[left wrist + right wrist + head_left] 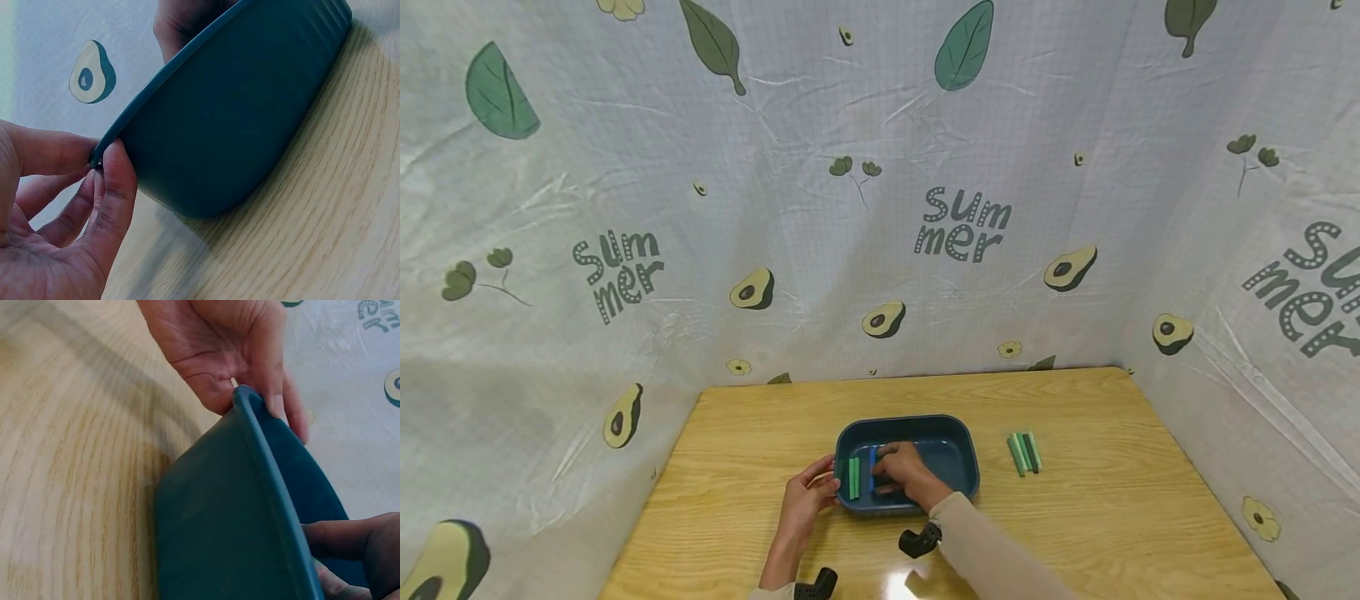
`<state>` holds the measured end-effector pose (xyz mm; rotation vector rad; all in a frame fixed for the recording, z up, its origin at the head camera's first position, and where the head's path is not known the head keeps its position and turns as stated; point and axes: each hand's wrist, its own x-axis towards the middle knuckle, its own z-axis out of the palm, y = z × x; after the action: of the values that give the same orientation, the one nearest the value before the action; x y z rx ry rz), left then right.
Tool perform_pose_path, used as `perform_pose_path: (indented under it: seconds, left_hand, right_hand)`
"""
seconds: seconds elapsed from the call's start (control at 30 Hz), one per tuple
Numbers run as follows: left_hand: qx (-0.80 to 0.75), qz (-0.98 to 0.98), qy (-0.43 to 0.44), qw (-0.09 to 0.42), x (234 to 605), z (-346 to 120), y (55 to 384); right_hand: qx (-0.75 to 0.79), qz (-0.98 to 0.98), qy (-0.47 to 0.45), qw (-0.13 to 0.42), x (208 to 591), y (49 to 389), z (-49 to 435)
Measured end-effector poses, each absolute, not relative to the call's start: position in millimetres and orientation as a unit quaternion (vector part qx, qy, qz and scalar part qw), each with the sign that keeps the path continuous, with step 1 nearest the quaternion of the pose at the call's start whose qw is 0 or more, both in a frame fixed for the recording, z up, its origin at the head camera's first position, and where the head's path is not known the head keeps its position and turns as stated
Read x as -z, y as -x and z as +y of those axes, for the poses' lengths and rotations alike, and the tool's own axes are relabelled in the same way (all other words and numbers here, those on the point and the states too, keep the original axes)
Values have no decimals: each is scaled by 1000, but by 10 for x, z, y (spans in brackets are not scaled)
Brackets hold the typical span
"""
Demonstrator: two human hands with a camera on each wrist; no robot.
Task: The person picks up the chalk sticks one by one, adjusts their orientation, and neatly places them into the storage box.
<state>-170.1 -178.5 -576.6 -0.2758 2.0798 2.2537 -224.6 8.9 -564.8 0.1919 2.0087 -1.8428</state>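
A dark blue-green plastic tub (951, 421) stands on the table. My left hand (805, 498) pinches its rim at the left side; in the left wrist view the thumb and fingers (119, 181) meet around the edge. Inside the tub, my right hand (908, 471) reaches down with thumb and fingers at the two ends of a slim blue stick (872, 469), holding it. Two green sticks (853, 477) lie side by side left of it. In the right wrist view the tub's wall (219, 506) hides the stick and most of the right fingers.
Several green sticks (1024, 452), light and dark, lie close together on the wooden table (1090, 517) right of the tub. A printed white sheet (820, 242) hangs behind the table and along both sides.
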Motion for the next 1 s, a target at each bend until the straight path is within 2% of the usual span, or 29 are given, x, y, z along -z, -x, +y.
perform_pose_path:
  seconds: [1.0]
  left_hand:
    - [-730,676,93,38,5751,-1796,1698]
  right_hand:
    - [611,774,-75,148,5657,2249,-40]
